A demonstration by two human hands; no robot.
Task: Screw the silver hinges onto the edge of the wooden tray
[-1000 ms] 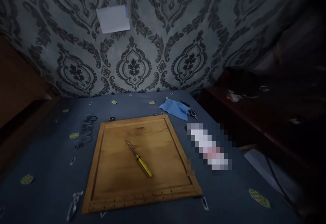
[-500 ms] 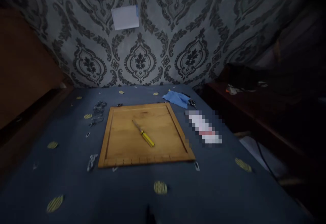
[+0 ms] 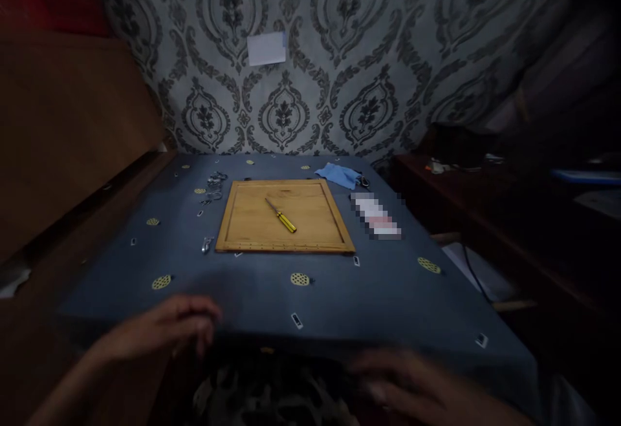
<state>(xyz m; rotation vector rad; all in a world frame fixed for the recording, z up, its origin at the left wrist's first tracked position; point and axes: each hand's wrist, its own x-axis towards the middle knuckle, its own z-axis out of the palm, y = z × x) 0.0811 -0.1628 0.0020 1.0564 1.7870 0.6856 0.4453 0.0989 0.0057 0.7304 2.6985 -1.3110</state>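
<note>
Compared with half a second ago, the blue-covered worktop (image 3: 388,297) lies farther off. The wooden board (image 3: 252,229) on it looks smaller, and both hands are now in view. The left hand (image 3: 167,326) hovers at the worktop's near edge, fingers loose, gripping nothing. The right hand (image 3: 412,387) is blurred but spread and empty, lower down. The white slip (image 3: 266,48) on the wall is too small to read. The screwdriver (image 3: 281,215) lies unmoved mid-board on a diagonal, yellow handle near-right and tip far-left.

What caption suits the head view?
Left hand and right hand, empty, near the table edge; screwdriver lies on wooden board.
</note>
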